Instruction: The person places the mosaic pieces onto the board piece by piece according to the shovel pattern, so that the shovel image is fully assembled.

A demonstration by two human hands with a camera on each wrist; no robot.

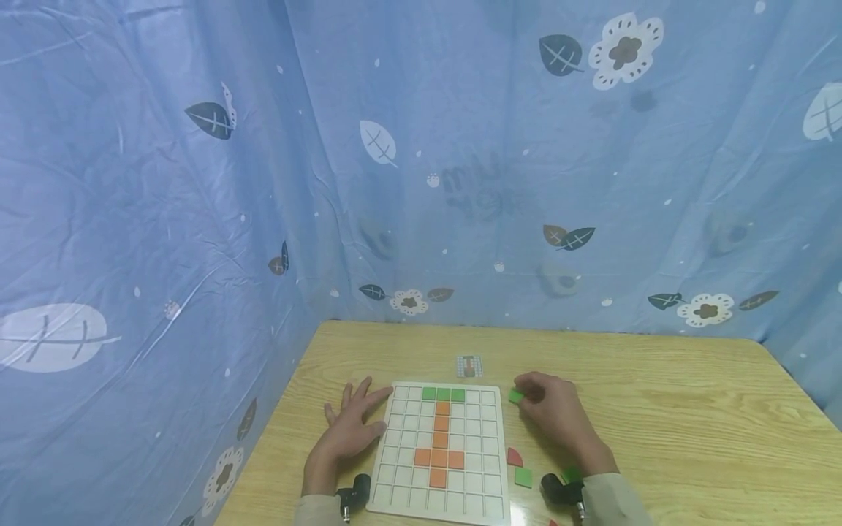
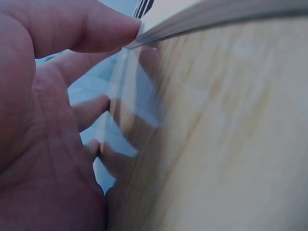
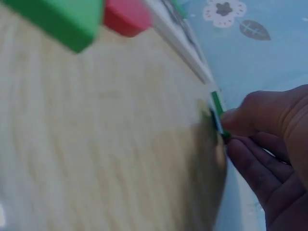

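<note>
A white grid board (image 1: 401, 438) lies on the table, with three green square tiles (image 1: 444, 394) in its top row and several orange square tiles (image 1: 439, 458) forming a cross-like shape below them. My left hand (image 1: 351, 427) rests at the board's left edge, fingers spread; its thumb (image 2: 110, 31) touches the rim in the left wrist view. Just off the board's upper right side, my right hand (image 1: 559, 413) pinches a green square tile (image 1: 516, 395) between thumb and fingers. That tile (image 3: 217, 108) appears edge-on, low over the table, in the right wrist view.
Behind the board lies a small card (image 1: 469, 366) printed with a grid pattern. Right of the board are a red quarter-round piece (image 1: 515, 457) and a loose green tile (image 1: 523, 478). Another green piece (image 1: 571, 475) lies partly behind the right wrist camera (image 1: 559, 489). Blue patterned curtain (image 1: 460, 183) surrounds the table.
</note>
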